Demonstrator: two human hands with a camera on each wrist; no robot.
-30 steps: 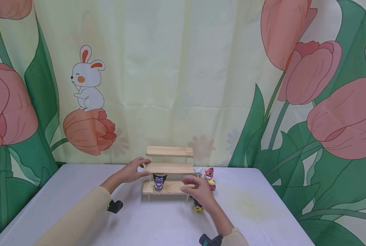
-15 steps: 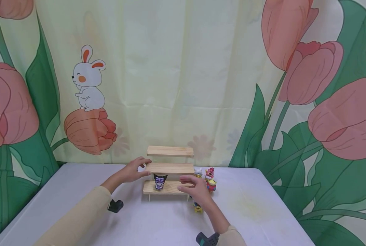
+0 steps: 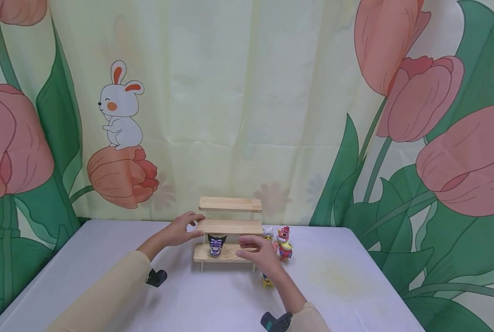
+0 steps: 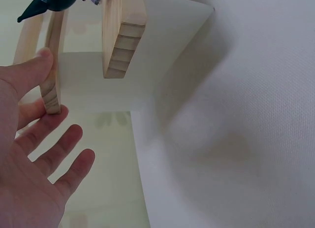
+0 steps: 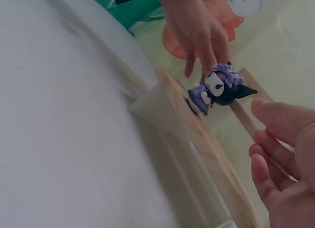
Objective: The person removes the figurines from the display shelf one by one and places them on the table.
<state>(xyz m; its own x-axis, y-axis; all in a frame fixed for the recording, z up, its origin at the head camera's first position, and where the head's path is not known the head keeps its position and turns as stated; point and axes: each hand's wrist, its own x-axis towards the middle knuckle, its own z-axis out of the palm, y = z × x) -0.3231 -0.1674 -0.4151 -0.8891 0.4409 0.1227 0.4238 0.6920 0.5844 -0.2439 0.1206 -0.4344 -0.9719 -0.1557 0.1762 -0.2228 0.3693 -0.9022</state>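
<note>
A three-tier wooden display shelf [image 3: 230,226] stands on the table. My left hand [image 3: 182,230] pinches the left end of its middle board [image 4: 51,85], thumb on one face and forefinger at the other; the remaining fingers spread out. On the lowest board sits a purple-and-black figurine [image 3: 215,246] with pointed ears, also visible in the right wrist view as a figurine [image 5: 216,90]. My right hand [image 3: 263,258] hovers before the right part of the shelf, thumb and fingers apart and loosely bent, holding nothing.
Several small figurines [image 3: 285,251] are grouped to the right of the shelf, and a yellow one [image 3: 267,280] is partly hidden by the right hand. A white cloth covers the table [image 3: 334,286]. A tulip-print curtain [image 3: 247,115] hangs behind.
My right hand has drifted slightly left along the shelf, uncovering more of the figurines at the right. My left hand keeps its grip on the middle board, and the purple-and-black figurine stays put.
</note>
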